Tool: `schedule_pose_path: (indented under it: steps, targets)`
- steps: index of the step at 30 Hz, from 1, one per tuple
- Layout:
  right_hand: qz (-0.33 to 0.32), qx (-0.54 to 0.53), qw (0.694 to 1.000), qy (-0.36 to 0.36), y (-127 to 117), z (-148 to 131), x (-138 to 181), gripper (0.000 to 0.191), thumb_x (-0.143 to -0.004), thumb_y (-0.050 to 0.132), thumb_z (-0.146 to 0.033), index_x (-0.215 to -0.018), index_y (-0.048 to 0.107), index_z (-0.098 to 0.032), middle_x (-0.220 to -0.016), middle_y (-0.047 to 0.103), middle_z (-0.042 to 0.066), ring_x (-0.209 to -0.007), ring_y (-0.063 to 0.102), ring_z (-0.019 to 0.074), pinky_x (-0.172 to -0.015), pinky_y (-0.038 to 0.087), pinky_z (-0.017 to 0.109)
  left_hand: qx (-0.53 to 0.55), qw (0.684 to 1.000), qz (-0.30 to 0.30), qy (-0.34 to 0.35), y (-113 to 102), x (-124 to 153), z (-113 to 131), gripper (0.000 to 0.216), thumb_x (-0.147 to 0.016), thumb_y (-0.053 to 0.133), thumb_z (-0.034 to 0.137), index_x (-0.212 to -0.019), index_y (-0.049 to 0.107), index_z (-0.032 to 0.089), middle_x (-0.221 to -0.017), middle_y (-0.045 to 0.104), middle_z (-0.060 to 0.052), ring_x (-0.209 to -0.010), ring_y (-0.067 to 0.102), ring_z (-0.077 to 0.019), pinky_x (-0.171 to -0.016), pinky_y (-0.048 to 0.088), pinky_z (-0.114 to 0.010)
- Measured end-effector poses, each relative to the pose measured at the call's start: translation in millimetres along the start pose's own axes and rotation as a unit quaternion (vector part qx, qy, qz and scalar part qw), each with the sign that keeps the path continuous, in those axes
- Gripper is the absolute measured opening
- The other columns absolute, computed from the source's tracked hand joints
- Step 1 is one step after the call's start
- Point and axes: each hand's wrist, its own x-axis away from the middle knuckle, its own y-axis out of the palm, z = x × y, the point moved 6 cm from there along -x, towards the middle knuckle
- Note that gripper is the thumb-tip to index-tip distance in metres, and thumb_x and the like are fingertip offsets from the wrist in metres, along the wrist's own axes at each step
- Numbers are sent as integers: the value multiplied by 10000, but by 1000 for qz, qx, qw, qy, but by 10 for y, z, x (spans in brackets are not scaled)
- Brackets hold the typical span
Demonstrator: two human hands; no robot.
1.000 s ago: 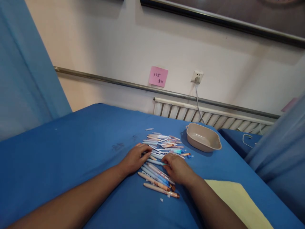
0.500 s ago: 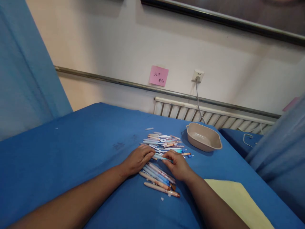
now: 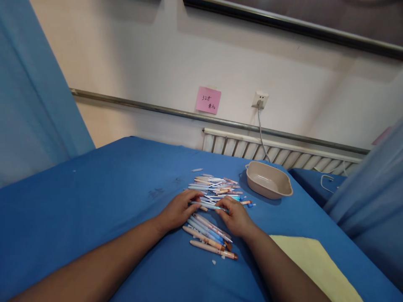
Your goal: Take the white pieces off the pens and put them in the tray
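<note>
A light blue pen [image 3: 208, 205] lies level between my two hands, just above the pens on the blue sheet. My left hand [image 3: 182, 206] is closed around its left end, thumb below and fingers above. At its right end, my right hand [image 3: 233, 216] pinches it between thumb and fingers. Behind the hands is a loose pile of pens and thin white sticks [image 3: 214, 187], some crossing each other. Nearer to me, several pens in pink, blue and orange-brown [image 3: 204, 238] lie side by side, slanting down to the right.
A beige plastic basin [image 3: 269, 180] stands behind and right of the pens. A yellow cloth or sheet [image 3: 310, 256] lies by my right forearm. Small white scraps [image 3: 214, 262] dot the blue sheet [image 3: 126, 180]. A radiator [image 3: 233, 144] and a plugged-in socket [image 3: 260, 100] are at the wall.
My left fingers have shifted and now grip the light blue pen's left end, where they previously lay over it. A white-tipped pen end now shows below my right hand. The basin stays put.
</note>
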Motion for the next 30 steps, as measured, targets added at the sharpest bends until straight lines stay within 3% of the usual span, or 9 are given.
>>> schedule_pose_path:
  steps: [4,8,13,15,18,21,30]
  targets:
    - [-9,2,1000,-5,8,-14,2,65,-824,558,-216,-875,597,-204,-839,595,13,-810,541,151,-712,392,252,24,998,-12,-61,3,-7,-67,340,-905,374,376,-1106,570,184,-883,665,-41,-768,618,-174,-741,478,-292]
    - [-6,5,1000,-11,-4,-6,-2,62,-825,550,-203,-868,595,-202,-845,594,16,-824,540,153,-725,393,255,-9,1000,17,1,-45,-16,19,389,-803,565,365,-1149,556,186,-1031,641,-60,-963,575,-202,-868,435,-309]
    - [4,2,1000,-6,-16,25,-15,52,-821,556,-214,-856,592,-203,-832,594,14,-804,542,152,-715,396,258,-9,998,-28,-50,2,-17,-41,323,-917,356,369,-1049,585,183,-741,653,-15,-700,607,-160,-703,461,-269]
    - [9,5,1000,-5,-20,21,-16,47,-818,559,-215,-851,591,-202,-820,592,11,-793,542,151,-704,394,256,-13,999,-18,-47,-10,-17,-47,330,-908,384,391,-1081,571,182,-808,665,-26,-759,614,-170,-734,462,-277]
    - [11,15,1000,-3,-29,24,-14,51,-823,554,-219,-850,593,-203,-820,592,15,-795,541,153,-706,397,258,-43,999,3,12,-29,-18,-11,338,-840,528,384,-1116,563,193,-1031,640,-56,-950,575,-196,-852,436,-304]
    - [4,31,1000,-5,-51,79,-12,64,-832,543,-221,-870,592,-206,-864,598,27,-830,547,160,-737,406,266,-79,996,-13,48,-1,-20,-33,236,-874,477,333,-1019,609,203,-1001,635,-50,-956,555,-191,-873,420,-313]
    - [21,105,993,47,-176,312,-29,65,-825,557,-238,-874,585,-207,-901,613,33,-845,561,169,-744,394,267,-117,993,7,21,-28,-45,-128,212,-850,487,281,-989,623,198,-995,647,-55,-953,564,-205,-871,423,-332]
